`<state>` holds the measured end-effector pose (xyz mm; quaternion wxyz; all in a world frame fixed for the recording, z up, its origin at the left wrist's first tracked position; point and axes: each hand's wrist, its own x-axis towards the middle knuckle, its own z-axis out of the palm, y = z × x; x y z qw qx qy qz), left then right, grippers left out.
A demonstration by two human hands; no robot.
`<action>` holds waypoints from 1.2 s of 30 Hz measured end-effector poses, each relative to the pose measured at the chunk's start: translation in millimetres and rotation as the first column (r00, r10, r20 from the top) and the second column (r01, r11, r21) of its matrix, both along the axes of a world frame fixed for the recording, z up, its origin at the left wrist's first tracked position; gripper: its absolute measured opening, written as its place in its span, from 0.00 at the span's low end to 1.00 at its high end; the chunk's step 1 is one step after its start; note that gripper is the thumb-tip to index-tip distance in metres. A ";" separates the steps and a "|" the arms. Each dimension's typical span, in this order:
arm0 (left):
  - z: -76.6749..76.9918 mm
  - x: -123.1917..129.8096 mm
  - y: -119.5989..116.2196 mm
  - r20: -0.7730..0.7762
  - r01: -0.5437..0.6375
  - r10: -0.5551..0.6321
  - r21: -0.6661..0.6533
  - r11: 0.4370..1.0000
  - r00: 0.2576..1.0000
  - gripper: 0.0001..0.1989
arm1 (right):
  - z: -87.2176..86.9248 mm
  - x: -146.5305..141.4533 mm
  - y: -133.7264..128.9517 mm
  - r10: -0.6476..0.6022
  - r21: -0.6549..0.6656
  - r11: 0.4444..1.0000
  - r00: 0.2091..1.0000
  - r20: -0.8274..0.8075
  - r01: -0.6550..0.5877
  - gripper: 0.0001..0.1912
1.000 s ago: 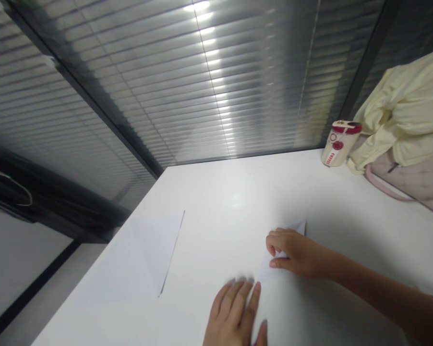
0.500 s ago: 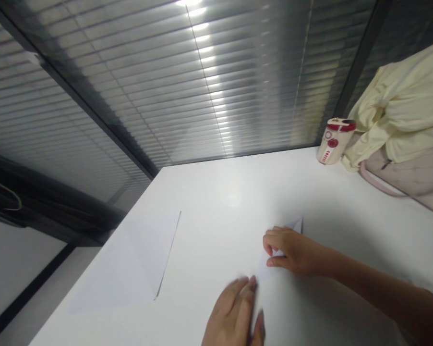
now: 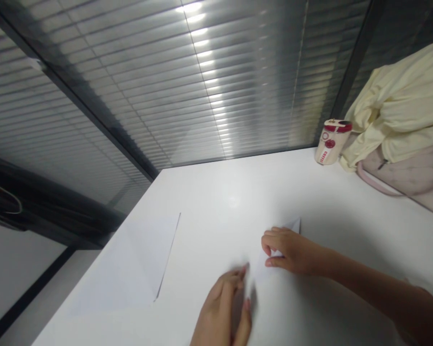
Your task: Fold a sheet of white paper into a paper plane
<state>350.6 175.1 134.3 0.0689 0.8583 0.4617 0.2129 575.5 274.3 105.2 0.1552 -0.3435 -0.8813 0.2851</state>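
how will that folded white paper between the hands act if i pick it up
The folded white paper will probably feel very light and floppy, since it looks like thin sheet. Its pointed tip would likely bend easily. On the smooth white table, it may slide if pushed.

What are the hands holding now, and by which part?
A folded white paper: the right hand grips it near the pointed far end, and the left hand seems to pinch its near edge.

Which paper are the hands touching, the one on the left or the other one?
The paper between the hands: the right hand is on it, the left hand beside it, and its pointed tip pokes out past the fingers. The other paper lies farther left, with no hand on it.
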 end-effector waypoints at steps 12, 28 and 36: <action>-11.4 4.3 13.9 -0.315 0.304 -0.244 0.159 0.939 0.917 0.22 | -4.0 -0.5 1.1 -0.005 0.030 1.000 1.000 -0.013 0.005 0.09; -9.9 14.5 30.2 -0.267 0.332 -0.340 -0.074 0.940 0.902 0.25 | -0.6 27.4 4.7 -0.142 -0.006 0.990 0.988 -0.064 0.142 0.10; 1.7 27.0 54.5 -0.178 0.453 -0.458 -0.072 0.889 0.871 0.16 | -17.6 30.3 -2.3 -0.324 0.021 0.945 0.943 -0.075 0.326 0.09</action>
